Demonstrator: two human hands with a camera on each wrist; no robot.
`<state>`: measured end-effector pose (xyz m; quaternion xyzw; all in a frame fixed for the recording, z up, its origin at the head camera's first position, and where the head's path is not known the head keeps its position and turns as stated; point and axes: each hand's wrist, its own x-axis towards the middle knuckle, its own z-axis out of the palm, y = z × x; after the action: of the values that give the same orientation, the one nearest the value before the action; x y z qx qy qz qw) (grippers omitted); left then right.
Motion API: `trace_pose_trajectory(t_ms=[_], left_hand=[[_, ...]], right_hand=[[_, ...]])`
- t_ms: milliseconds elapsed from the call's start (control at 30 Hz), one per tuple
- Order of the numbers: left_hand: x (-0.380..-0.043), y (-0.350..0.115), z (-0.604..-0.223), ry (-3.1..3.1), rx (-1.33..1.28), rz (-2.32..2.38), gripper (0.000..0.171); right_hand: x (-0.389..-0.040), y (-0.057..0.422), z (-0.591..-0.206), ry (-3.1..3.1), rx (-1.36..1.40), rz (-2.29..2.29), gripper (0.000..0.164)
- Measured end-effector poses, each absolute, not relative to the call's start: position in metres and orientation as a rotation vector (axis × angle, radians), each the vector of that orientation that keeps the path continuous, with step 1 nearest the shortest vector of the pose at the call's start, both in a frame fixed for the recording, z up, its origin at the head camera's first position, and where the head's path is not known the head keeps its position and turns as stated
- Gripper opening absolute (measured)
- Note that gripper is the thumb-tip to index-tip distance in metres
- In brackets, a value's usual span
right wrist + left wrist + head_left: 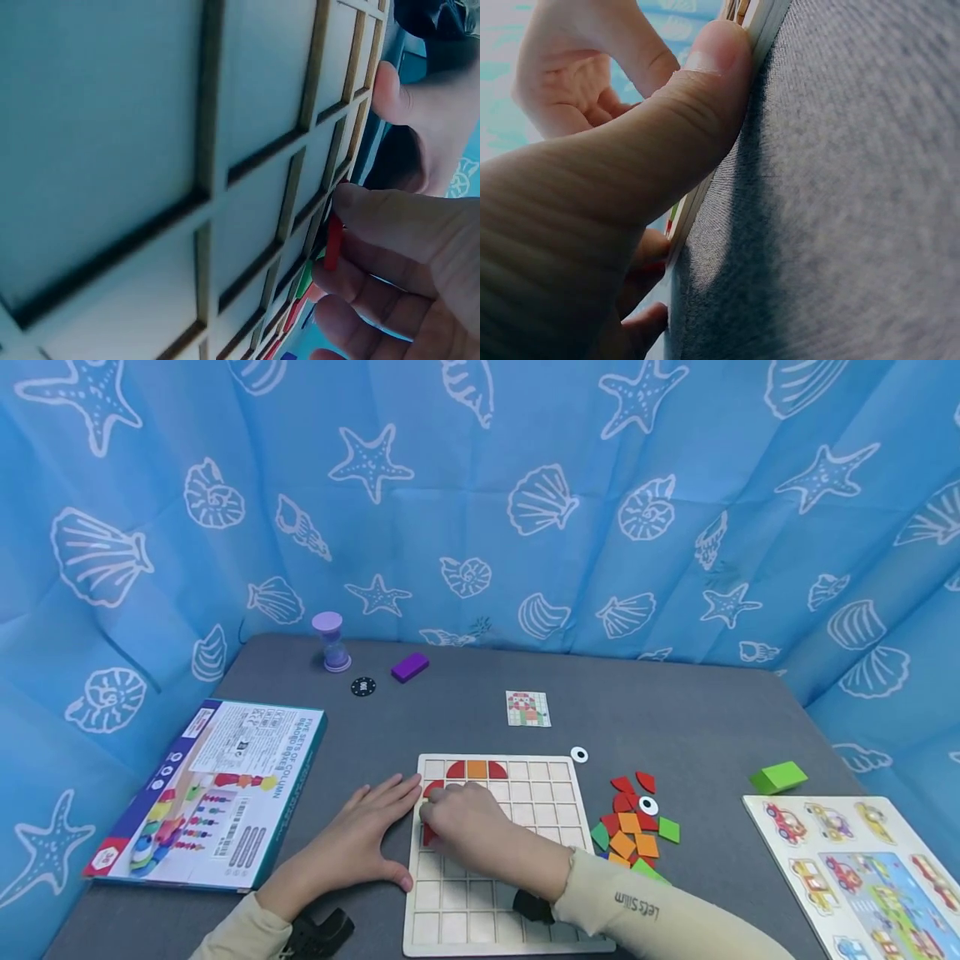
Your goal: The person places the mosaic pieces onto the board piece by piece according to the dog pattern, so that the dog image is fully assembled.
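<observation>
Right wrist view: my right hand [467,827] is pinching a red tile [334,244] edge-on between thumb and fingers at the left side of the board [455,927], near my left hand [363,839], whose spread fingers are touching that side.

Left forearm [243,933] extends from 7 o'clock; the left hand [367,835] lies spread, fingers [396,797] straight toward 1 o'clock, thumb [396,874] toward 4 o'clock. Right forearm [675,906] extends from 4 o'clock; the right hand [467,822] points toward 10 o'clock, digits [375,208] curled in a pinch.
</observation>
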<state>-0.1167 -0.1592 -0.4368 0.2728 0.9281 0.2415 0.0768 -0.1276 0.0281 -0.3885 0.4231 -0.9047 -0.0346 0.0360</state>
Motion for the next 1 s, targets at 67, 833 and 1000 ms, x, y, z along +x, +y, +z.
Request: trace_pose_trajectory(t_ms=[67, 833, 1000], left_hand=[[-0.117, -0.159, -0.436, 2.780, 0.819, 0.720, 0.114], [-0.118, -0.157, -0.438, 2.774, 0.778, 0.704, 0.116], [-0.118, -0.158, -0.437, 2.758, 0.781, 0.722, 0.116]], right_hand=[[-0.127, 0.028, -0.389, -2.782, 1.288, -0.120, 0.015], [-0.155, 0.094, -0.370, -2.909, 1.011, 0.330, 0.022], [-0.194, 0.161, -0.374, -3.033, 0.786, 0.579, 0.022]])
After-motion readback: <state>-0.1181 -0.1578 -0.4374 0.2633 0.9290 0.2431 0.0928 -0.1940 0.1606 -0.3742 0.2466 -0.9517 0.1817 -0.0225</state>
